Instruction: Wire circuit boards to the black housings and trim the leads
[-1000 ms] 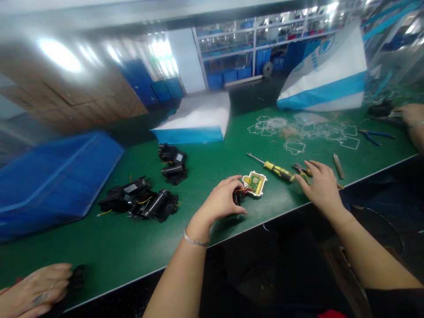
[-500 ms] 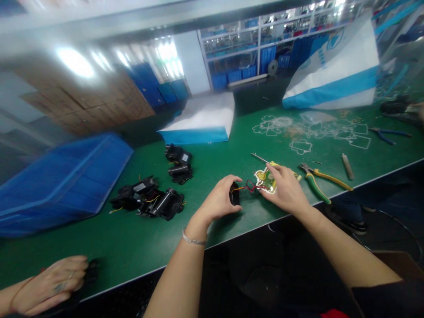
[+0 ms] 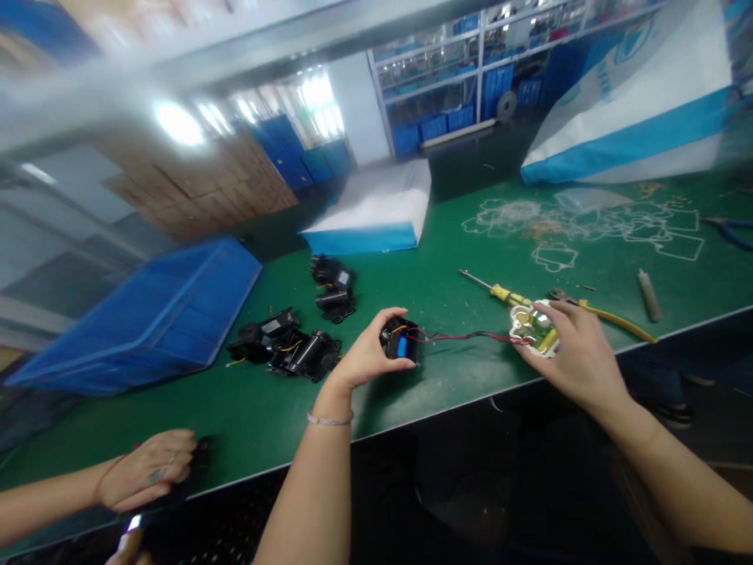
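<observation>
While the left hand point(image 3: 372, 355) is gripping the black housing point(image 3: 402, 345) at opposite edges, the right hand point(image 3: 581, 355) is pinching the white-rimmed circuit unit point(image 3: 518, 320) to its right; thin wires point(image 3: 464, 336) are spanning the gap, their long axis running crosswise between both hands

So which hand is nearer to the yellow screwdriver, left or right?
The right hand: it holds the white-rimmed part by the handle end of the screwdriver. The left hand holds the black casing, farther off.

Overhead glare and window light point(image 3: 321, 102) flare white above; the stretched background blurs softly.
</observation>
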Demonstrator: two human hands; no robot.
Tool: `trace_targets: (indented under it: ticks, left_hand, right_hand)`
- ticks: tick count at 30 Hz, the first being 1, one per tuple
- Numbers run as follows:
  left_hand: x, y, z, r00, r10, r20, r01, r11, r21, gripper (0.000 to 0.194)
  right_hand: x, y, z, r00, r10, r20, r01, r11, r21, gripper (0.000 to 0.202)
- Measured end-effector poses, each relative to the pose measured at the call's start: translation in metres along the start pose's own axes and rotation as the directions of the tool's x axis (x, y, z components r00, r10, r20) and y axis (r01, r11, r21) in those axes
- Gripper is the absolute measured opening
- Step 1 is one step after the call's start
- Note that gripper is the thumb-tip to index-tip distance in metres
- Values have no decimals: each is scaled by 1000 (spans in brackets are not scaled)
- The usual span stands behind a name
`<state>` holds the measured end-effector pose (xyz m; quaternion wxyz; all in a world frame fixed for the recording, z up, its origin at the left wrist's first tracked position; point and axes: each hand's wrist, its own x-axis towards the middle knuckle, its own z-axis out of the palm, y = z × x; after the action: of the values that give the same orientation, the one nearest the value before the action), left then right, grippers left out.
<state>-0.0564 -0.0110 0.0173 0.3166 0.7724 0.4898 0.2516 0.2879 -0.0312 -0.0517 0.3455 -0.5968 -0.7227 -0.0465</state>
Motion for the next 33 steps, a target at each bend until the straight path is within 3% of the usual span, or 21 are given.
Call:
trace_targets:
  ticks: [2,5,8,11,13,15,19,22,26,33]
  left_hand:
    - [2,-2,5,1000,-15,11,14,999,39,81]
    - [5,0,15,999,26,35,-28,997,71,83]
    - [8,2,24,996,77,32,-80,993,92,83]
    - [9,-1,27,996,89,-1,-89,990,108,82]
    - [9,-6,26,996,91,-11,-90,991,104,80]
    - [9,-10,25,996,95,0,-94,992,84,75]
    - [13,-11,28,997,80,-21,-79,996,30,49]
    - [21,-11,37,987,11,-161,1,997,74,29]
    - [32,-16,52,942,-68,-328,117,984,131,28]
    - [31,-17,59,924,-59,-379,146,968,204,23]
  right_hand:
    - [3,-11,7,998,-41,44,42,999,-20,59]
    - [6,-34,8,1000,-6,15,8,997,-81,50]
    - [6,-67,6,999,-37,14,37,999,34,46]
    - [6,-101,20,968,-176,181,101,927,360,41]
    - [7,-118,38,931,-194,310,10,861,508,37]
    - [11,-128,56,900,-157,405,-104,827,552,37]
    - [18,-138,73,868,-79,489,-188,861,472,40]
    - [19,-143,71,852,25,523,-195,942,273,30]
    - [21,-149,71,835,96,542,-134,991,31,38]
    - [28,-144,76,849,38,527,-59,998,24,56]
